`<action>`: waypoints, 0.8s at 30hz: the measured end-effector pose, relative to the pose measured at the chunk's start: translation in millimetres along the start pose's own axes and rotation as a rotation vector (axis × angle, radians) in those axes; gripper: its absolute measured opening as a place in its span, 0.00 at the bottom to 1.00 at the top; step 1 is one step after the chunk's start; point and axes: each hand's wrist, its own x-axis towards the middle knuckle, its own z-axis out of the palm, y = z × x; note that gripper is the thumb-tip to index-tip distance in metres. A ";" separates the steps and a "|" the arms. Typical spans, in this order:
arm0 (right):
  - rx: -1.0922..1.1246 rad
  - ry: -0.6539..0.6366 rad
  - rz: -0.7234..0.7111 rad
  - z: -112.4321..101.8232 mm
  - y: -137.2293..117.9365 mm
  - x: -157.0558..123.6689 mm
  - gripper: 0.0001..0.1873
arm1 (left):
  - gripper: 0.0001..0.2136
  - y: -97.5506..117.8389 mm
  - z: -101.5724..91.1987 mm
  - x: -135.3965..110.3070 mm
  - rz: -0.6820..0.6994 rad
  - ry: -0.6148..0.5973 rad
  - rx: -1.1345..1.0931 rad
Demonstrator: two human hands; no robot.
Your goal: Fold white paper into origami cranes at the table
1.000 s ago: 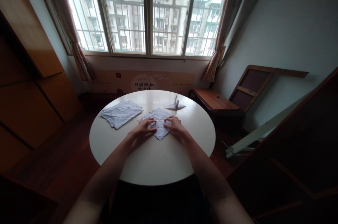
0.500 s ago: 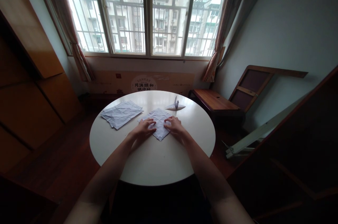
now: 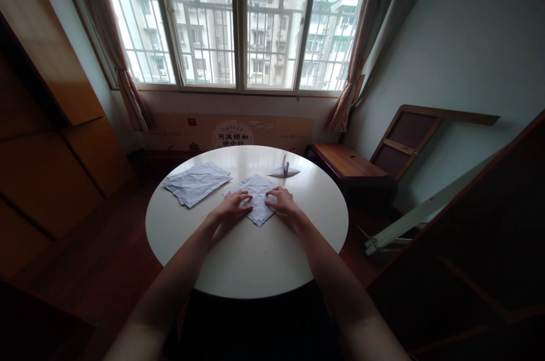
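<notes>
A creased, pale square sheet of paper (image 3: 259, 210) lies flat on the white round table (image 3: 255, 270), one corner pointing toward me. My left hand (image 3: 236, 204) rests on its left side, thumb and fingers apart, and hides the left corner. On the opposite side my right hand (image 3: 281, 200) lies over the paper with its fingers slightly bent and spread, covering the right corner. Neither hand is closed around anything. Beyond my right hand stands a folded paper crane (image 3: 285, 169) with its wings out. Several creased sheets (image 3: 198, 184) lie stacked to the left.
Behind the table is a printed cardboard panel (image 3: 276, 133) under a barred window (image 3: 236, 26). A wooden bench (image 3: 349, 161) stands at the right, with a pale folded frame (image 3: 404, 230) leaning near it. Wooden cabinets (image 3: 87, 159) line the left.
The view has shifted very slightly. Both hands, the paper and the crane stay in the same places on the table.
</notes>
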 end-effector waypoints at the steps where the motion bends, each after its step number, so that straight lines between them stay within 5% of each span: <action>1: -0.001 0.001 0.001 0.1 0.1 -0.1 0.22 | 0.23 0.4 -0.2 -0.2 -0.001 -0.002 0.009; 24: -0.014 0.004 -0.003 2.4 1.7 1.4 0.21 | 0.24 -0.8 1.2 -0.6 0.016 0.007 0.038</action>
